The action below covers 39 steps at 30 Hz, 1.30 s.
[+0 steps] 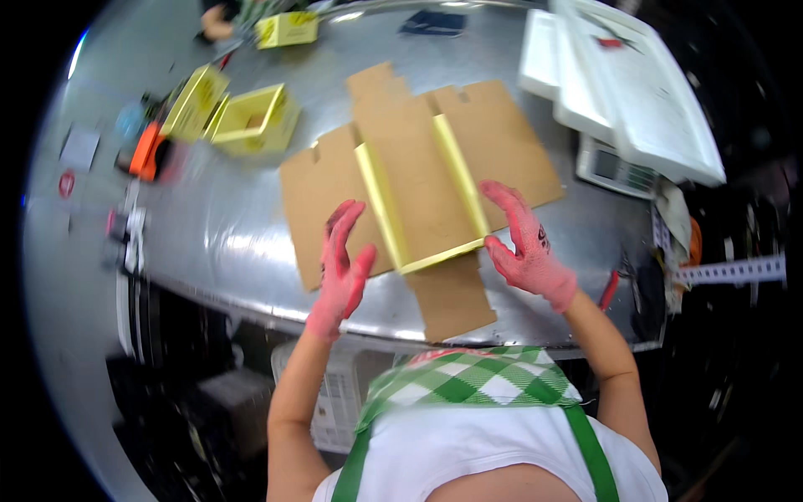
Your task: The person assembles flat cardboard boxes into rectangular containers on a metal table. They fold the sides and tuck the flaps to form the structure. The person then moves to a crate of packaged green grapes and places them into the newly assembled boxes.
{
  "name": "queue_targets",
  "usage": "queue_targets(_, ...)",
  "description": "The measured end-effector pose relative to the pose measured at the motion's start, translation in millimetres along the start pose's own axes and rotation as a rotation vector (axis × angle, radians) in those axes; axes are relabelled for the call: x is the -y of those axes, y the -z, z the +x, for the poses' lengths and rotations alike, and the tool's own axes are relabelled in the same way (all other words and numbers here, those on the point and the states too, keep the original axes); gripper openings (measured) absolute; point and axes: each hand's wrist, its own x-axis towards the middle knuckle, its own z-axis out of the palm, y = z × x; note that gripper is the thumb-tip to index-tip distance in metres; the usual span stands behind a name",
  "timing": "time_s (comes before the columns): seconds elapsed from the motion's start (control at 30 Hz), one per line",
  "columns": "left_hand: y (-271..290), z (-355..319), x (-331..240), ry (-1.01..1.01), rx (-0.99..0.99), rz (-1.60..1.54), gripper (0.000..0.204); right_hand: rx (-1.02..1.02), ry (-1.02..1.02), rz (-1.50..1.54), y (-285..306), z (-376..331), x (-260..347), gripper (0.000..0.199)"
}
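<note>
An unfolded cardboard carton [431, 180], brown inside with yellow edges, lies on the metal table in front of me. Two long walls and the near edge stand partly folded up around its middle panel, while wide flaps spread flat at both sides. My left hand [341, 272], in a pink glove, hovers over the left flap with its fingers apart and nothing in it. At the near right corner, my right hand [525, 251], gloved alike, is open with thumb and fingers spread. Its thumb is close to the yellow edge; whether it touches, I cannot tell.
Yellow cartons [255, 119] stand at the left beside an orange tape dispenser [147, 152]. White trays [640, 92] are stacked at the right over a scale [617, 167]. Red-handled pliers [611, 289] lie near the right edge. Another person's hand [219, 23] shows at the far left.
</note>
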Motion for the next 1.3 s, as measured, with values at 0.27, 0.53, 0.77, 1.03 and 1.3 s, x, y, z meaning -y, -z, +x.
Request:
queue_targets(0.27,-60.7,-68.8,54.1,0.412,-0.1,-0.689,0.052,1.438,-0.181,-0.325,-64.7,94.3,8.2,0.058)
queue_targets(0.53,-98.1,-50.1,46.5,0.508,-0.174,-0.701,0.062,1.527,-0.343,0.373,-88.8,80.1,-49.8,0.061)
queue_targets(0.77,-101.2,-47.4,51.9,0.553,-0.17,-0.949,0.061,1.36,-0.615,0.214,-85.0,67.7,-36.6,0.077)
queue_targets(1.03,-99.2,-41.2,54.7,0.478,-0.069,-0.785,0.064,1.377,-0.656,0.238,-86.9,75.6,-24.8,0.08)
queue_targets(1.3,-106.6,-44.6,60.4,0.589,-0.106,-1.007,0.058,1.265,-0.56,0.136,-84.9,71.8,-19.0,0.07)
